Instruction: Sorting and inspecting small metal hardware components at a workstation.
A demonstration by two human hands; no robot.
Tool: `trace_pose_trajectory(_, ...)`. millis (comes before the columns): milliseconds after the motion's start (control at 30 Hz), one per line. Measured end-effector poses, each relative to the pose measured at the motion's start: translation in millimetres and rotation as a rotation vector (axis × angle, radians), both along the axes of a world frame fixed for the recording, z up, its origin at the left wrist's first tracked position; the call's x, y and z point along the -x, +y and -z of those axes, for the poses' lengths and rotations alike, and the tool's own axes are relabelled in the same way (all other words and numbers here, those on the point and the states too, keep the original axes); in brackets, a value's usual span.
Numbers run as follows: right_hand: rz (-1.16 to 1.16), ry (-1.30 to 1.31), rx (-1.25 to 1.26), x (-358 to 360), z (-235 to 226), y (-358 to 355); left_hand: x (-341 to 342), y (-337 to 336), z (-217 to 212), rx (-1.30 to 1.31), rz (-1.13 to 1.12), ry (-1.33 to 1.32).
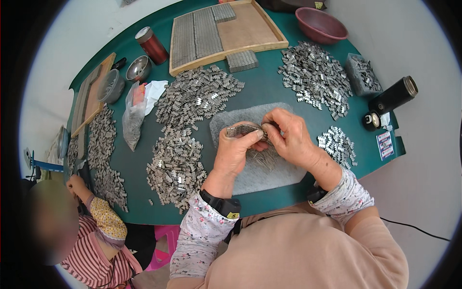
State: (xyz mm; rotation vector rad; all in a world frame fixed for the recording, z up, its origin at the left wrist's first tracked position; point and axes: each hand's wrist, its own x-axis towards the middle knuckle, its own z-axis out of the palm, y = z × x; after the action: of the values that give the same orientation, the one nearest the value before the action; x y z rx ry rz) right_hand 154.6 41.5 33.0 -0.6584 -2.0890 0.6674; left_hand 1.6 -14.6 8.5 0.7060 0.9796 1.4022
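Above a grey felt mat, both my hands are closed together on a short strip of linked metal pieces. My left hand grips the strip between thumb and fingers, its free end pointing left. With thumb and forefinger pinched, my right hand works at the strip's right end; whether a thin pin is in that pinch is hidden. Loose thin metal pins lie on the mat under my hands. Left of the mat are heaps of toothed metal plates and small metal links.
More plates lie in a large heap and a small one at right. Behind are a wooden tray with metal strips and a red bowl. A black flask stands right. A co-worker's hand is at far left.
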Motion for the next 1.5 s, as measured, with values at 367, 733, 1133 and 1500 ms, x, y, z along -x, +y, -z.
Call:
trace_pose_trajectory(367,-0.046,-0.105,-0.128,17.1,-5.2,2.0,16.5,3.2,-0.1,-0.034,-0.135,-0.052)
trace_pose_trajectory(733,-0.162,-0.147,-0.213,26.0,-16.1,22.1,20.8,5.2,4.3,-0.005,-0.213,-0.105)
trace_pose_trajectory(1133,-0.210,-0.197,0.167,26.7,-26.8,42.6,17.2,12.4,-3.1,0.024,-0.235,0.002)
trace_pose_trajectory(1500,0.059,-0.272,0.033,34.8,-4.9,130.4,60.9,113.6,-24.3,0.049,-0.012,0.813)
